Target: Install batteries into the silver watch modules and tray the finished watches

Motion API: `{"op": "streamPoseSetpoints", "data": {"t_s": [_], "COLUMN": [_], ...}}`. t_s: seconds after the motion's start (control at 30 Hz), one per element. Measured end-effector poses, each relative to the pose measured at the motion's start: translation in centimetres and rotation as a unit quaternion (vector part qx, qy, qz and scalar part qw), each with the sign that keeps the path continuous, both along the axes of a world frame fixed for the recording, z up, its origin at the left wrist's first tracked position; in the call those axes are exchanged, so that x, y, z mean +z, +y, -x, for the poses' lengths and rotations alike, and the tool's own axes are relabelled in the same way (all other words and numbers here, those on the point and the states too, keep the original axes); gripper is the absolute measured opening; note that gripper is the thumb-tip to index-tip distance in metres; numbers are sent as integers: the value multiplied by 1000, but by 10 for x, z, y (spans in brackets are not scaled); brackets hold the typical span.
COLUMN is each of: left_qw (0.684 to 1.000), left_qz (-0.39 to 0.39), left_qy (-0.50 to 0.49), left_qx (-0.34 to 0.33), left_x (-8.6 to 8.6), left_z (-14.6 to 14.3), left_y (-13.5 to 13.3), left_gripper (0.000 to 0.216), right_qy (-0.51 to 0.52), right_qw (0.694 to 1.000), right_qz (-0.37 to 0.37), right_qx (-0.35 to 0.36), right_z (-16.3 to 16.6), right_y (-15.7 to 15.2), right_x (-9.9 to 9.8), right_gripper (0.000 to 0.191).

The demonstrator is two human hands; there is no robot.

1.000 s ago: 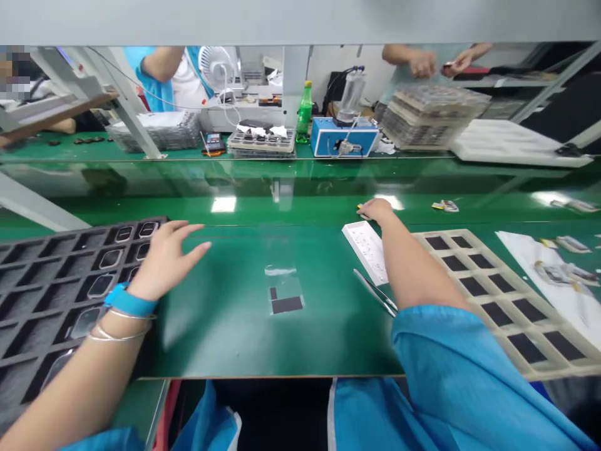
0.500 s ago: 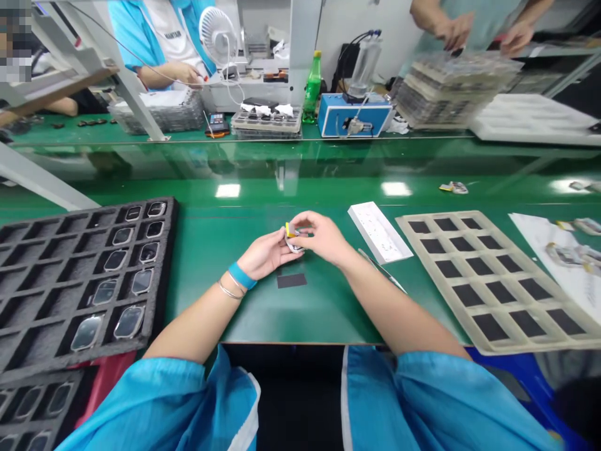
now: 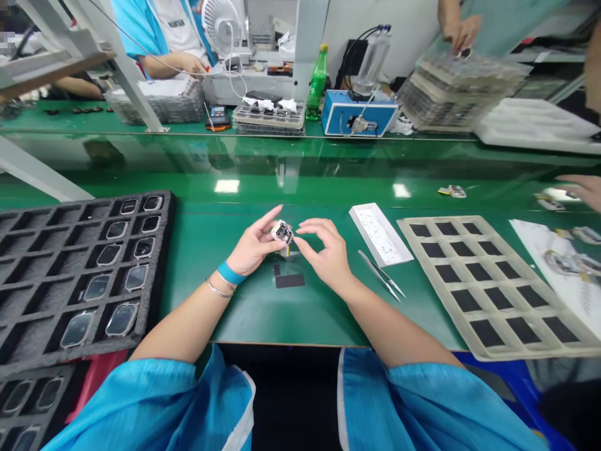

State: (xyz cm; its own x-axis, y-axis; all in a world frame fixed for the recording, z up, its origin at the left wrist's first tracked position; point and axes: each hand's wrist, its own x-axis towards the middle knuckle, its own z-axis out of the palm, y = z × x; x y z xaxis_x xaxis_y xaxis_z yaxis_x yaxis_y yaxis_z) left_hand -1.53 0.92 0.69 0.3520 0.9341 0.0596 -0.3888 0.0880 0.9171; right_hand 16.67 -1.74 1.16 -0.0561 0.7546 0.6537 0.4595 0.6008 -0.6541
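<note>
Both forearms reach in from blue sleeves, elbows wide and wrists raised above the green bench (image 3: 253,319). The left hand (image 3: 253,249), banded in blue with thin metal bangles below, grips a small electronic module (image 3: 282,232) between thumb and fingers, index finger pointing up and away. The right hand (image 3: 328,254) curls in from the other side, thumb and forefinger at the module's edge (whether they actually pinch it, I cannot tell). The module is held above the bench, just beyond a dark strip (image 3: 290,281). A black foam tray (image 3: 158,260) holding screened, watch-like pieces flanks the left arm; tweezers (image 3: 382,272), a shallow white box (image 3: 381,235) and a beige tray (image 3: 448,250) with dark rectangles lie to the right. Farther right, another person's hand (image 3: 585,186) enters above loose parts. Beyond the bench stand a green bottle (image 3: 318,81) and a blue box-shaped device (image 3: 359,113); behind, a co-worker's white shirt (image 3: 176,34) reads "MAINTAIN".
</note>
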Motion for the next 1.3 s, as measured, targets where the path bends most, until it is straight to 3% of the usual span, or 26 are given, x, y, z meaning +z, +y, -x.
{"op": "streamPoseSetpoints", "data": {"t_s": [0.13,0.23,0.5,0.83,1.3], "left_qw": [993,987,975,962,971], "left_qz": [-106,-141,-151,-187,-155], "left_qy": [40,62,123,143,152], "left_qx": [23,50,104,136,103], "left_x": [-2,-1,8,6,4], "left_z": [-1,-2,-6,-7,-7], "left_y": [-2,-4,-13,-16,-13], "left_gripper": [67,54,54,48,53], "right_qy": [-45,-56,-42,5,34], "right_qw": [998,998,999,999,984], "right_qz": [-25,-16,12,30,133], "right_qx": [23,34,20,35,110], "right_z": [3,3,6,9,-6], "right_y": [-3,-4,-7,-7,0], "right_x": [0,-1,-2,-2,9], "right_gripper": [3,5,11,11,6]}}
